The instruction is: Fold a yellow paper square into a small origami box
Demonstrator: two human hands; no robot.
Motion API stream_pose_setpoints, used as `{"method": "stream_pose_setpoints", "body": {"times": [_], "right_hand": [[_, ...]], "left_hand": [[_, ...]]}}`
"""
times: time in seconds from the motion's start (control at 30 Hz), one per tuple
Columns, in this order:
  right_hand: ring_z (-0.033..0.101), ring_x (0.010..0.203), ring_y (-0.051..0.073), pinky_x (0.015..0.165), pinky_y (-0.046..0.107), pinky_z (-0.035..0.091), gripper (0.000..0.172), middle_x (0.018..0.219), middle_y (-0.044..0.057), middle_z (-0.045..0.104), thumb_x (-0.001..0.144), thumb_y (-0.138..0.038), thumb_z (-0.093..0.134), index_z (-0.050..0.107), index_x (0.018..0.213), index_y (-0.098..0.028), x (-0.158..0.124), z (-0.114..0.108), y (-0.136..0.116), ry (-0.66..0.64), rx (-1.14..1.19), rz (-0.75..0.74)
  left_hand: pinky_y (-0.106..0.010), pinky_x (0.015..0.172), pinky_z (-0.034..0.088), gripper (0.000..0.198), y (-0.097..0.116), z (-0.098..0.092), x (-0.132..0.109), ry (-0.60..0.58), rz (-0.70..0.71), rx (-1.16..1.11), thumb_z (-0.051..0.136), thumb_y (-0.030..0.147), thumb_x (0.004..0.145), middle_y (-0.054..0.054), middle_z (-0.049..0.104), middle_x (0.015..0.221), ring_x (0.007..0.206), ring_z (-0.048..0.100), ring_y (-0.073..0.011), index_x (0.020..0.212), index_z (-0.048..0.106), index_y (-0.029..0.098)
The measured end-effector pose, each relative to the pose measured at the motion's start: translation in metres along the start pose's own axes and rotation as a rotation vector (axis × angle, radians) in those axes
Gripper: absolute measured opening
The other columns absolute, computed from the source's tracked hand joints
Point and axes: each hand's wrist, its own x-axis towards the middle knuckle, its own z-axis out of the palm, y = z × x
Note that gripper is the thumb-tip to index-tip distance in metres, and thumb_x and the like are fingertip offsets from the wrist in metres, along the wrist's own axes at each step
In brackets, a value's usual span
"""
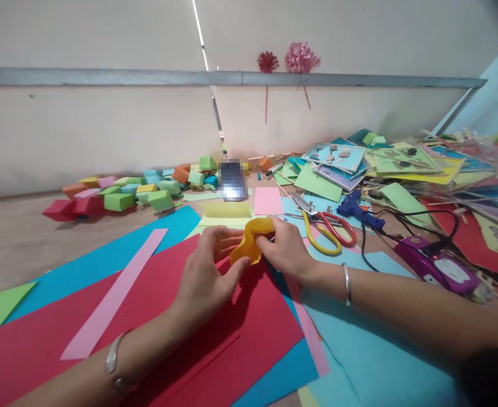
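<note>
Mid-fold: left hand (206,271) and right hand (285,249) both pinching yellow paper (251,243) above red sheet (155,322). Next move likely needs firm crease.

Bare forearms, a silver bangle (347,284) on each wrist.

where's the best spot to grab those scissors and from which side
Take the scissors by the yellow and red handle loops, which lie flat nearest the right hand. Coming from above on the near side looks best: the blades point away toward the card pile.
</note>
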Motion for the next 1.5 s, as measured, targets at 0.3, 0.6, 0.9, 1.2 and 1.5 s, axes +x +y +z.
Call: {"method": "stream_pose_setpoints", "body": {"times": [0.3,0.6,0.9,1.2,1.5], "right_hand": [[0.058,0.078,0.017,0.071,0.029,0.043,0.016,0.083,0.003,0.067,0.076,-0.007,0.057,0.064,0.084,-0.019,0.003,-0.003,0.006,-0.081,-0.065,-0.240],[0.060,0.088,0.019,0.079,0.032,0.044,0.007,0.089,0.004,0.069,0.083,-0.014,0.066,0.068,0.087,-0.018,-0.001,-0.006,0.002,-0.100,-0.098,-0.314],[0.062,0.076,0.014,0.066,0.026,0.045,0.015,0.083,0.000,0.072,0.078,-0.013,0.058,0.070,0.083,-0.021,0.002,-0.004,0.003,-0.002,0.220,-0.224],[0.059,0.072,0.013,0.066,0.026,0.046,0.012,0.078,0.000,0.068,0.075,-0.012,0.058,0.066,0.076,-0.021,0.002,-0.008,0.000,-0.021,0.245,-0.281],[0.067,0.086,0.017,0.082,0.033,0.052,0.019,0.088,0.000,0.074,0.071,-0.008,0.064,0.071,0.080,-0.023,-0.002,-0.011,0.001,-0.031,0.309,-0.277]], "left_hand": [[-0.039,0.081,0.060,0.014,-0.003,-0.006,0.007,-0.083,0.008,0.054,0.062,0.031,0.083,-0.008,0.076,0.099,0.090,0.071,-0.0235,0.087,0.072,0.022],[-0.037,0.077,0.058,0.016,-0.004,-0.004,0.007,-0.076,-0.191,-0.245,0.071,0.035,0.080,-0.006,0.075,0.095,0.091,0.071,-0.0239,0.087,0.066,0.022],[-0.029,0.068,0.057,0.027,-0.006,-0.003,0.011,-0.141,-0.596,-0.711,0.084,0.032,0.070,-0.004,0.075,0.085,0.072,0.070,-0.0163,0.090,0.072,0.019],[-0.034,0.082,0.059,0.030,-0.009,-0.004,0.014,-0.185,-0.702,-0.836,0.084,0.037,0.072,-0.009,0.077,0.098,0.087,0.073,-0.0208,0.094,0.074,0.018],[-0.035,0.089,0.060,0.016,-0.003,-0.001,0.012,-0.352,-0.792,-0.922,0.070,0.028,0.083,-0.008,0.077,0.099,0.094,0.073,-0.0228,0.095,0.078,0.020]]}}
